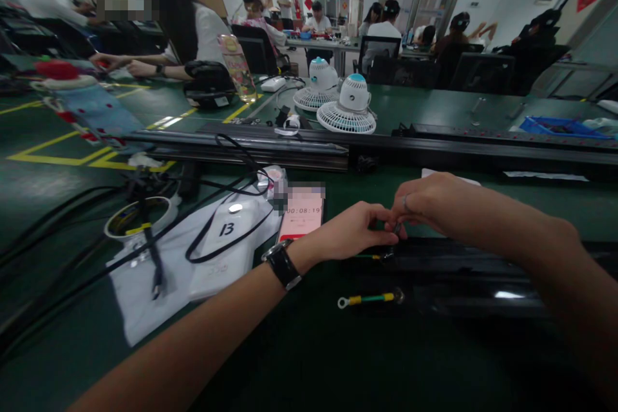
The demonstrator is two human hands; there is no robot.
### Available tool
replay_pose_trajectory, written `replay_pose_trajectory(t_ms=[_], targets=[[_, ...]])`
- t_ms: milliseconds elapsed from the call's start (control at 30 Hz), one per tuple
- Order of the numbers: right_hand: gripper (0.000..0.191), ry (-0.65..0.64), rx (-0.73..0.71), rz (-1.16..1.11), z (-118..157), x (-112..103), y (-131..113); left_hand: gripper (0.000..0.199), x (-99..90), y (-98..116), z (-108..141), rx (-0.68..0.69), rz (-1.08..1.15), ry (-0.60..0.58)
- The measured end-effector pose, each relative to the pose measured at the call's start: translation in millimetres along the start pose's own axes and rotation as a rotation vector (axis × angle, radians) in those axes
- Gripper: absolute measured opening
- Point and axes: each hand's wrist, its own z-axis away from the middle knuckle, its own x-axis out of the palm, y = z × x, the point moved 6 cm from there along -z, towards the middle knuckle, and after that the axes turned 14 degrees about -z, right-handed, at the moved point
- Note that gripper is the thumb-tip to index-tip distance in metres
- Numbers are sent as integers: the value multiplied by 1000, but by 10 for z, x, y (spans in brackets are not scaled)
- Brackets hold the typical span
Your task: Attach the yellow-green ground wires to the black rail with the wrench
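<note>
My left hand [360, 228], with a watch [283, 264] on its wrist, meets my right hand [429, 201] above the near dark mat. The fingertips of both are pinched together around a tiny dark piece [396, 228] that is mostly hidden. Below them lies a glossy black bar [506, 283] running off to the right. A short green wire [373, 299] with yellow sleeves and a ring terminal sticks out from the bar's left end. Just above it, a second thin wire [369, 257] passes under my left hand.
Left of my hands are a lit phone [302, 215], a white power bank [224, 241], a tape roll [140, 217] and tangled black cables [72, 199]. Long dark rails [270, 154] cross the table behind. Two white fans [347, 106] and a blue tray [564, 127] stand farther back. A person sits at left.
</note>
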Motion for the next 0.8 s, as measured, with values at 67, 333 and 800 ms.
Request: replay_pose_trajectory(t_ms=[67,333,800], targets=[[25,9,-5,-12,-2,-7,-18,13,-13,3,3,-1,-17,16],[13,38,-37,-48,28,-53,-82,8,-76,130,36,4,-159,105],[22,70,-113,-124,51,-97,-219,16,-95,176,73,-77,-386,213]])
